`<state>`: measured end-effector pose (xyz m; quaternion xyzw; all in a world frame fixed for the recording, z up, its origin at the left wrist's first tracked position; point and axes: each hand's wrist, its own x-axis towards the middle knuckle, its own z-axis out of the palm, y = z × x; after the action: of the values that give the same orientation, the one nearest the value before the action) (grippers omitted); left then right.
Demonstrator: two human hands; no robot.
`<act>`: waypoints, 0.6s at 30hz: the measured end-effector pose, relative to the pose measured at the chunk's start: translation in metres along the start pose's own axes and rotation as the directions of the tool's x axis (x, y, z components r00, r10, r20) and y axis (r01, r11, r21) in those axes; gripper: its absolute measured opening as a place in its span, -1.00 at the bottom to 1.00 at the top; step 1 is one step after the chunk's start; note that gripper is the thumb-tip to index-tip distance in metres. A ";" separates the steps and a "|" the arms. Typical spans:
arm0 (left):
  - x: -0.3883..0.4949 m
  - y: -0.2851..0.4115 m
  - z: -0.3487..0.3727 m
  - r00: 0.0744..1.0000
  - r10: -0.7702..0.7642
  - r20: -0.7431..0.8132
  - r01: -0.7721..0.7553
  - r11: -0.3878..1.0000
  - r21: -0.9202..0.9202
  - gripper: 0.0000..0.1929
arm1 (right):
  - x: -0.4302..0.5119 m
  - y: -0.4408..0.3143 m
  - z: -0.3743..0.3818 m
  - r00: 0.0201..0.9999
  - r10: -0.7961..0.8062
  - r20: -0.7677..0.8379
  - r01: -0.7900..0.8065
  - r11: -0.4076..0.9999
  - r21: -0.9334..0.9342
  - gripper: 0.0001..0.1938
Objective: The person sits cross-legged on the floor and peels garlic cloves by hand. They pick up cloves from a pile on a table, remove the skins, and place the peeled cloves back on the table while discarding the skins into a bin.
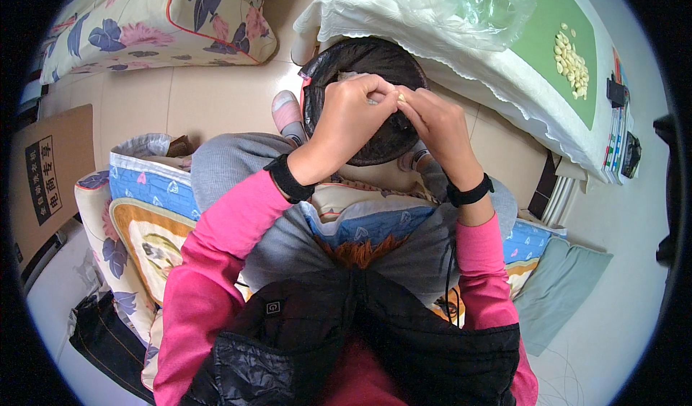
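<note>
Both hands meet above a round bin (pixel 373 143) lined with a black plastic bag, which stands on the floor between the feet. Between the fingertips is a small pale garlic clove (pixel 401 97). My right hand (pixel 427 108) pinches it between thumb and fingers. My left hand (pixel 359 103) has its thumb and fingertips closed right beside the clove; whether it grips a bit of skin cannot be seen. A pile of peeled garlic cloves (pixel 571 65) lies on the green mat (pixel 546 43) at the upper right.
A table with a white lace-edged cloth (pixel 459 54) stands ahead; a clear plastic bag (pixel 486 6) lies on it. Books (pixel 616 141) are at its right end. A floral sofa (pixel 135 33) is at upper left, a cardboard box (pixel 54 173) at left, a green cushion (pixel 562 287) at right.
</note>
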<state>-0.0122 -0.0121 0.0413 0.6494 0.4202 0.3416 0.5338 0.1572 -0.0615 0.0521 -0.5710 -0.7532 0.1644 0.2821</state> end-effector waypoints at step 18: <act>0.006 0.003 -0.008 0.968 -0.219 0.121 0.249 0.895 -0.370 -0.84 | 0.008 -0.011 -0.016 0.772 0.483 0.414 -0.542 0.158 0.825 -0.60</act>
<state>-0.0157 -0.0034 0.0461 0.4899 0.3999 0.3252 0.7031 0.1575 -0.0584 0.0728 -0.5273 -0.2969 0.6529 0.4556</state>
